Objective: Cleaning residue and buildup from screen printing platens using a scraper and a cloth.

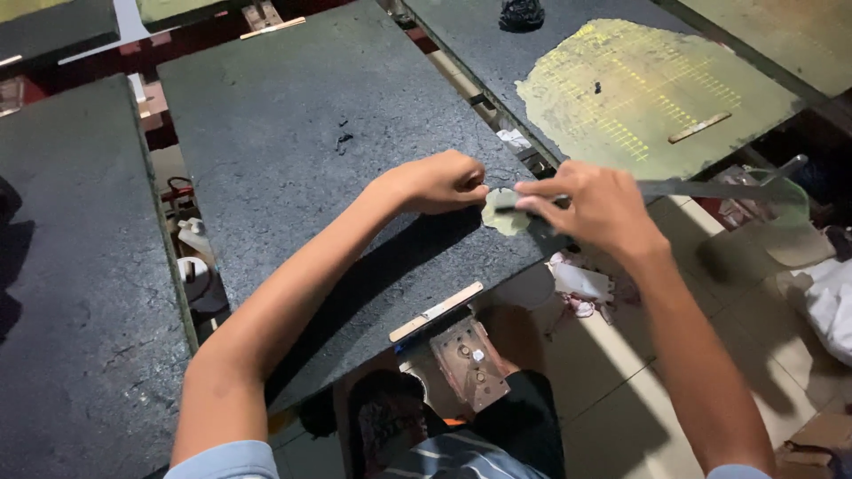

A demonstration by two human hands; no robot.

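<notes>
The flat rectangular counter (293, 151) is dark charcoal with a rough speckled grain. At its right edge lies a small pale yellow-green patch of paste (506, 213). Beyond it, a second dark slab (497, 53) carries a wide olive-yellow stain (639, 93) gridded with brighter yellow dots. The floor tiles (621, 381) below are beige.

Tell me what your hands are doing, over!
Left hand pinching pale round patch. Right hand holding flat blade against it. Dark board underneath.
</notes>
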